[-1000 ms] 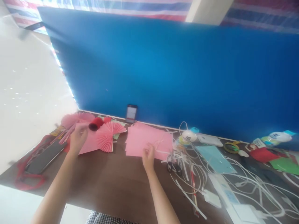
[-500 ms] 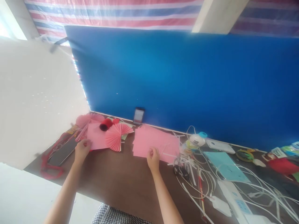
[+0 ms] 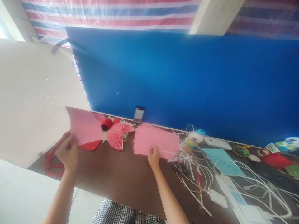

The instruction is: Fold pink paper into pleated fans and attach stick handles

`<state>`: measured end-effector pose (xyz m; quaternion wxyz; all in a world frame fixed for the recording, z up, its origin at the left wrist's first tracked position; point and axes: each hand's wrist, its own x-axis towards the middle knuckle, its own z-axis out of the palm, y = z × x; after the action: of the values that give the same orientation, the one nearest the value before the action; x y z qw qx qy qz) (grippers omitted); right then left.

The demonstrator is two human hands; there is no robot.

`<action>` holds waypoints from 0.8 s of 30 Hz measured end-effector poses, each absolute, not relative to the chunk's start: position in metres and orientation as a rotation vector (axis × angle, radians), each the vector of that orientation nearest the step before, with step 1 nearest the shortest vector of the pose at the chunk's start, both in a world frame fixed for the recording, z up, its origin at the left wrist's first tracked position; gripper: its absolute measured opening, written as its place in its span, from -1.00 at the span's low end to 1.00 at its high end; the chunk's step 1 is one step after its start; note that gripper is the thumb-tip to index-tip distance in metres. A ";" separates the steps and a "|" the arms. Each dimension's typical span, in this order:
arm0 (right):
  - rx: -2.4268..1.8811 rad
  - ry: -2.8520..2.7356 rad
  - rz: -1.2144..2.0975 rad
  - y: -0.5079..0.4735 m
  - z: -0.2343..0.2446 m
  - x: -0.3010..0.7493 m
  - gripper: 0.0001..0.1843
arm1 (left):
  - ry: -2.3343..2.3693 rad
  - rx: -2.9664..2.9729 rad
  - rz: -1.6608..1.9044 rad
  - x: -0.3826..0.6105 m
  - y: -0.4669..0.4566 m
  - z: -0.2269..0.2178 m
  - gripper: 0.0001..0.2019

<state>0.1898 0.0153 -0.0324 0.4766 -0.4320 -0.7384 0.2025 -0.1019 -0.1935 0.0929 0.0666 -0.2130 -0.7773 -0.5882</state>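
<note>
My left hand (image 3: 67,152) is closed on the near corner of a pink paper sheet (image 3: 84,126), lifted and tilted up over the left end of the brown table (image 3: 121,177). Under that sheet a red piece of paper (image 3: 91,145) shows. My right hand (image 3: 154,155) rests with curled fingers on the near edge of a stack of pink sheets (image 3: 155,141) in the middle; what it pinches is unclear. A pleated pink fan (image 3: 116,137) and a red roll (image 3: 106,123) lie between the two.
A blue board (image 3: 187,81) stands behind the table, with a phone (image 3: 139,115) leaning on it. To the right lie white cables (image 3: 257,186), white paper strips (image 3: 193,199), scissors (image 3: 181,166), a teal sheet (image 3: 221,161), glue bottles (image 3: 195,137). A red strap (image 3: 52,163) lies at far left.
My left hand has drawn back toward me and lifted the pink sheet off the pile at left, baring red paper beneath. My right hand has stayed on the pink stack.
</note>
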 end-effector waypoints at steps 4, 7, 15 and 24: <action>-0.876 -1.964 0.552 -0.012 -0.017 0.192 -0.46 | -2.421 -0.756 -2.148 -0.052 -0.174 0.063 -0.67; -0.688 -2.178 0.613 -0.034 -0.007 0.200 -0.27 | -2.513 -0.879 -2.489 -0.014 -0.155 0.036 -0.72; -0.697 -2.155 0.304 -0.033 -0.036 0.257 -0.28 | -2.457 -1.856 -1.909 0.024 -0.126 -0.006 -0.73; -0.913 -2.057 0.213 -0.028 -0.045 0.264 -0.35 | -2.245 -1.836 -0.571 -0.012 -0.097 -0.025 -0.56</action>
<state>0.2642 -0.0281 -0.0445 0.4266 -0.3652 -0.8230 0.0853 -0.0121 -0.0971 -0.0251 0.0927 -0.6183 -0.7564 -0.1923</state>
